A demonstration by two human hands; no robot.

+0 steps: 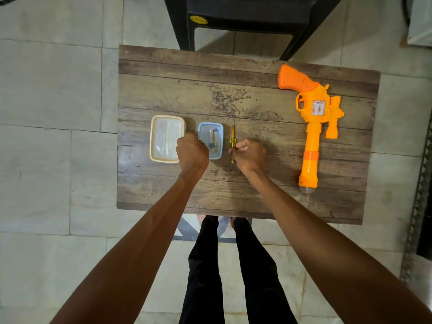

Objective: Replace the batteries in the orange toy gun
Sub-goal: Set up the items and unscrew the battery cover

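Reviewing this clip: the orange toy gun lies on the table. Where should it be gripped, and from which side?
Probably the long straight barrel, from above: the toy gun lies flat on its side, barrel toward the person, with bare table either side. The right hand is nearer, though it pinches the screwdriver now.

One view only, worn on the head. Looks nearly straight down on a small wooden table (210, 90), from standing height: the wearer's legs (205, 265) show below the near edge. Wide lens; the whole tabletop fits, with tiled floor (58, 90) on all sides. Near edge low in frame, far edge high, black chair (245, 12) beyond it. Forearms enter from the bottom corners. Left hand (192, 152) and right hand (250, 155), pinching a screwdriver (232, 141), sit mid-frame. Toy gun (313, 118) far right.
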